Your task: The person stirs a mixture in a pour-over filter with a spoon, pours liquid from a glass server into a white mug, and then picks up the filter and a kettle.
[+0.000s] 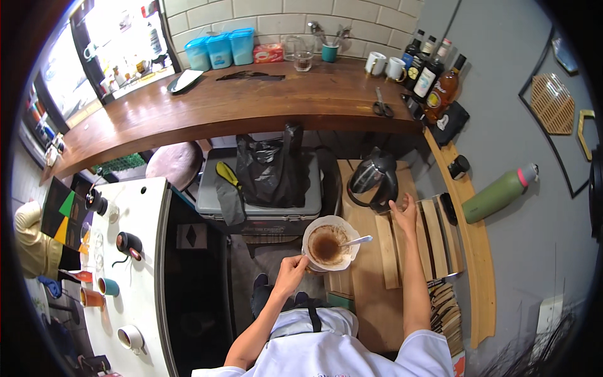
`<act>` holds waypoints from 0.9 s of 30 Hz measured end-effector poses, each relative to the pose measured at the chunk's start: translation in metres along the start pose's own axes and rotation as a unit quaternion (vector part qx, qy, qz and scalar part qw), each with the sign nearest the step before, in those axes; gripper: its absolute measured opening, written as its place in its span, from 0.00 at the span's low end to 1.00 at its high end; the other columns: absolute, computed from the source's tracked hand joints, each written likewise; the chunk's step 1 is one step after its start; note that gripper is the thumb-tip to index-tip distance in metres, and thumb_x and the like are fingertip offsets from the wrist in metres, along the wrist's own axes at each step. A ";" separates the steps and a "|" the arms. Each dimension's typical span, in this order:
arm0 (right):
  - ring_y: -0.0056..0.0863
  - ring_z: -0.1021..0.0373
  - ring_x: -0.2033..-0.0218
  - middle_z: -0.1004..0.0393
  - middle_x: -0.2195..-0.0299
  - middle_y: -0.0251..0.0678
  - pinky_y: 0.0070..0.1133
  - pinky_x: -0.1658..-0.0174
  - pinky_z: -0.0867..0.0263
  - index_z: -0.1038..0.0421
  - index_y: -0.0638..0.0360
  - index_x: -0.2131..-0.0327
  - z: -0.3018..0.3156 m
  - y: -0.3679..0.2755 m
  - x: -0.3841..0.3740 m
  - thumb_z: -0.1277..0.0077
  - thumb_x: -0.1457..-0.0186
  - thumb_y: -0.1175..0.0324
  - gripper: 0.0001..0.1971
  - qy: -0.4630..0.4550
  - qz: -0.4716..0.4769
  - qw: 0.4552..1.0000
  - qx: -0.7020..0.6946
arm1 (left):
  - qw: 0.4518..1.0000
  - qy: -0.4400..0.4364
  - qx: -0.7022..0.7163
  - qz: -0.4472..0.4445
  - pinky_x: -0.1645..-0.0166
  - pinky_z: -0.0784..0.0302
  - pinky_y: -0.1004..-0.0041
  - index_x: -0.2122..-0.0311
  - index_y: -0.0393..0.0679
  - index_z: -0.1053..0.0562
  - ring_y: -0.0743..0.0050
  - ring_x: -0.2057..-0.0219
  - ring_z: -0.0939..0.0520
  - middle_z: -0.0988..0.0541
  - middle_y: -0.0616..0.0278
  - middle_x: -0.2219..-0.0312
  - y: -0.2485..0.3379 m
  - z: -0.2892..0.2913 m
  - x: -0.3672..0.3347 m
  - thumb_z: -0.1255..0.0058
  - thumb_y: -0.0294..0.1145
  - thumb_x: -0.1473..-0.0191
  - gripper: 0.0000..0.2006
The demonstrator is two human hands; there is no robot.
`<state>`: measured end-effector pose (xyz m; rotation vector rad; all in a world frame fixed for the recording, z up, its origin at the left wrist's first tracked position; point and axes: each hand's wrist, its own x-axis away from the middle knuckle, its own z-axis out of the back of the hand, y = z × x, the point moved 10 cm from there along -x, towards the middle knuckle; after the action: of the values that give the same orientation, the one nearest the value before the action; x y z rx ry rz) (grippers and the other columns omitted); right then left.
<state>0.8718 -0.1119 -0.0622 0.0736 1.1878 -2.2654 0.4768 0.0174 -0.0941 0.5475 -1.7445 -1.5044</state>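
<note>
A white paper coffee filter (349,256) holds brown liquid and wet coffee grounds, and a spoon (358,240) leans in it with its handle out to the right. My left hand (293,274) is closed at the lower left of the filter, gripping what looks like the handle of the dripper or cup beneath, mostly hidden. To the upper right, a black-and-steel electric kettle (364,178) stands on the wooden surface (367,308). Beside the kettle's handle my right hand (405,213) has its fingers apart and holds nothing; whether a fingertip touches the handle I cannot tell.
A grey cooler box (217,169) carries a black plastic bag (270,176). Along the far side runs a wooden counter (251,107) with scissors (381,105), mugs and several bottles. A green flask (499,193) is at right; a white table (144,270) with cups stands left.
</note>
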 end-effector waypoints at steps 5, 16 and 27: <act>0.45 0.34 0.51 0.33 0.53 0.55 0.31 0.50 0.38 0.39 0.69 0.48 -0.042 -0.004 -0.029 0.38 0.57 0.64 0.33 -0.095 -0.038 0.995 -0.002 | 1.000 0.028 0.004 0.009 0.81 0.49 0.77 0.83 0.33 0.34 0.90 0.83 0.43 0.39 0.76 0.87 -0.008 0.025 0.011 0.55 0.36 0.43 0.20; 0.37 0.31 0.59 0.28 0.61 0.47 0.25 0.54 0.37 0.36 0.68 0.56 -0.061 0.025 -0.032 0.50 0.47 0.76 0.15 -0.065 -0.053 0.996 -0.004 | 0.998 0.052 0.032 -0.004 0.81 0.50 0.79 0.82 0.34 0.34 0.92 0.83 0.43 0.40 0.78 0.87 -0.008 0.039 0.021 0.56 0.32 0.44 0.17; 0.42 0.32 0.54 0.29 0.58 0.52 0.29 0.51 0.39 0.37 0.70 0.54 -0.057 0.022 -0.038 0.49 0.48 0.73 0.19 -0.123 -0.043 0.990 -0.052 | 0.997 0.046 0.060 -0.017 0.79 0.46 0.80 0.78 0.30 0.30 0.92 0.81 0.40 0.35 0.77 0.85 -0.018 0.037 0.018 0.55 0.32 0.43 0.16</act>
<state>0.9024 -0.0600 -0.1011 -0.2937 1.1928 -2.2045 0.4348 0.0240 -0.1072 0.7014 -1.7701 -1.3817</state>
